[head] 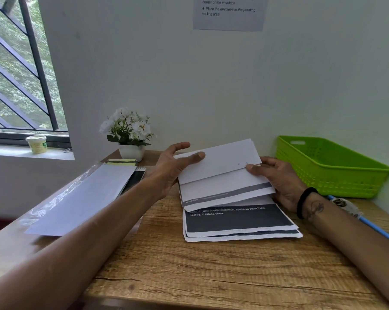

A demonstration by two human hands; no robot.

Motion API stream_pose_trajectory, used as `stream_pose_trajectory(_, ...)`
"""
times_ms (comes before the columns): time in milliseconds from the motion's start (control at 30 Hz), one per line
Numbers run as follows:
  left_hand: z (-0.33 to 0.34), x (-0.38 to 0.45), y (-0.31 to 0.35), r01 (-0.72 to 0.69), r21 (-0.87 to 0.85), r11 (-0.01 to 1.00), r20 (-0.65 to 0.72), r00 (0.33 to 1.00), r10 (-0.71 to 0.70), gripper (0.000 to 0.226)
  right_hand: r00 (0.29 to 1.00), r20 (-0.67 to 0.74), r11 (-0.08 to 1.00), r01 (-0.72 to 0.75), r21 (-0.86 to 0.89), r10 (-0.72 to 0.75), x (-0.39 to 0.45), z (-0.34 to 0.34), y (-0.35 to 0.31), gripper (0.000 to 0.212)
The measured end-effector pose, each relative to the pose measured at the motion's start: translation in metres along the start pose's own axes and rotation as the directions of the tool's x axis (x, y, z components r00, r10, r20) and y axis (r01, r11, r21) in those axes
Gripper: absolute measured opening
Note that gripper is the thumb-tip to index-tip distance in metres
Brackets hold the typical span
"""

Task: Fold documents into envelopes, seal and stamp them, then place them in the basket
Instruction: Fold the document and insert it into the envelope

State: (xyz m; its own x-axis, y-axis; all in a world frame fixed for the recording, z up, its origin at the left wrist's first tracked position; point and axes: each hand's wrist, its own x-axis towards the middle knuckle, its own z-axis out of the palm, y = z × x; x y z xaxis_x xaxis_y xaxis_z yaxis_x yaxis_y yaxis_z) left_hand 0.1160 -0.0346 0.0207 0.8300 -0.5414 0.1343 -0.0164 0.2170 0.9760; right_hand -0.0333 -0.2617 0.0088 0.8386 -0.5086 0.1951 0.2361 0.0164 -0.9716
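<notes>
Head view showed me the folded document held up over the stack of printed sheets on the desk, its long axis running left to right between both hands. My left hand pinched its left end, thumb on top; my right hand gripped its right end, fingers curled round the fold. The envelopes lay well to the left, so I judged the left hand nearer them. The green basket sat just beyond the right hand.

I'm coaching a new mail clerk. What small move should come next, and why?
Probably press the fold flat: the document, held by the left hand and right hand above the paper stack, is only partly folded, and the envelopes lie untouched.
</notes>
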Motion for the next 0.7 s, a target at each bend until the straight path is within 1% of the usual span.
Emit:
stream_pose_trajectory(67, 0.001, 0.000, -0.001, 0.012, -0.003, 1.000, 0.027, 1.000, -0.012, 0.084, 1.000, -0.024, 1.000, -0.004, -0.003, 0.004, 0.001, -0.001, 0.000, 0.020)
stream_pose_trajectory(200, 0.002, 0.000, -0.001, 0.052, -0.006, 0.999, 0.038, 0.998, -0.051, 0.081, 0.995, -0.095, 0.999, -0.011, 0.032, 0.014, 0.006, -0.004, 0.001, 0.027)
stream_pose_trajectory(267, 0.002, -0.001, -0.003, 0.083, -0.004, 0.997, 0.083, 0.993, -0.082, 0.082, 0.992, -0.123, 0.998, -0.016, 0.061, 0.024, 0.007, -0.005, 0.001, 0.032)
stream_pose_trajectory(300, 0.003, -0.002, -0.004, 0.091, 0.010, 0.996, 0.105, 0.990, -0.092, 0.080, 0.991, -0.130, 0.997, -0.016, 0.070, 0.025, 0.008, -0.006, 0.001, 0.034)
stream_pose_trajectory(367, 0.005, -0.002, -0.007, 0.076, 0.038, 0.996, 0.112, 0.990, -0.080, 0.061, 0.991, -0.130, 0.996, -0.021, 0.081, 0.032, 0.008, -0.007, 0.002, 0.039)
stream_pose_trajectory(433, 0.005, -0.002, -0.008, 0.051, 0.054, 0.997, 0.077, 0.996, -0.055, 0.041, 0.993, -0.108, 0.997, -0.035, 0.074, 0.043, 0.007, -0.007, 0.001, 0.040)
stream_pose_trajectory(467, 0.005, -0.002, -0.009, 0.043, 0.060, 0.997, 0.057, 0.997, -0.046, 0.038, 0.995, -0.083, 0.997, -0.043, 0.062, 0.048, 0.006, -0.005, 0.000, 0.039)
stream_pose_trajectory(600, 0.001, 0.000, -0.007, 0.006, 0.079, 0.997, -0.002, 1.000, -0.006, 0.036, 0.997, 0.046, 0.997, -0.057, 0.044, 0.055, 0.000, 0.001, -0.005, 0.035)
stream_pose_trajectory(700, 0.000, 0.000, -0.007, -0.045, 0.118, 0.992, -0.015, 0.999, 0.047, 0.029, 0.997, 0.044, 0.993, -0.067, 0.092, 0.063, -0.001, 0.003, -0.005, 0.034)
